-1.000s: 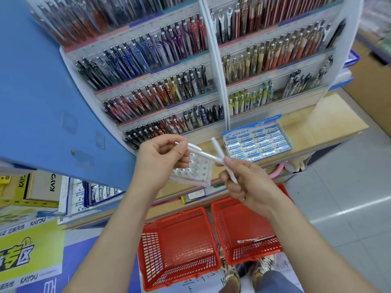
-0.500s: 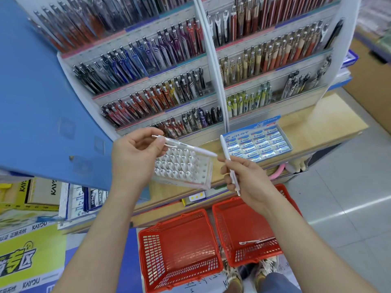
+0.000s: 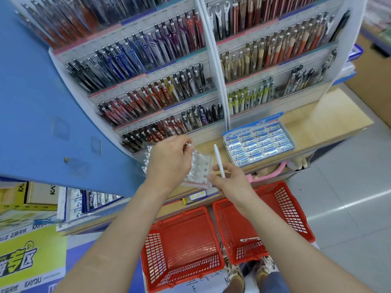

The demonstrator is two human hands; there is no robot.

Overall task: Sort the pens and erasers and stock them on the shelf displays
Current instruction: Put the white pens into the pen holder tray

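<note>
Your left hand (image 3: 169, 159) has swung in from the 9 o'clock side and now sits right over the clear pen tray (image 3: 208, 166), covering most of it. Its fingers are curled and pinch a white pen (image 3: 189, 144), of which only one end peeks out past your fingertips, toward 1 o'clock. Your right hand (image 3: 230, 182) has closed in too and now sits at 4 o'clock of the tray. Its thumb and fingers are clamped on the lower end of a second white pen (image 3: 218, 159), which stands nearly upright, its free end at 12 o'clock. You cannot tell whether your right forefinger touches the tray's corner or sits just beside it.

White pen tops (image 3: 146, 163) stand in rows in the tray and show on both sides of your left hand. At 2 o'clock of the tray, on the wooden ledge (image 3: 330, 121), sits the open box of erasers (image 3: 259, 142), packed full. The pen display (image 3: 160, 81) rises behind, its rows filled. Down at 6 o'clock, two red baskets stand side by side on the floor: the left basket (image 3: 182, 246) and the right basket (image 3: 281, 208), the latter with one loose pen (image 3: 249, 239) in it.
</note>
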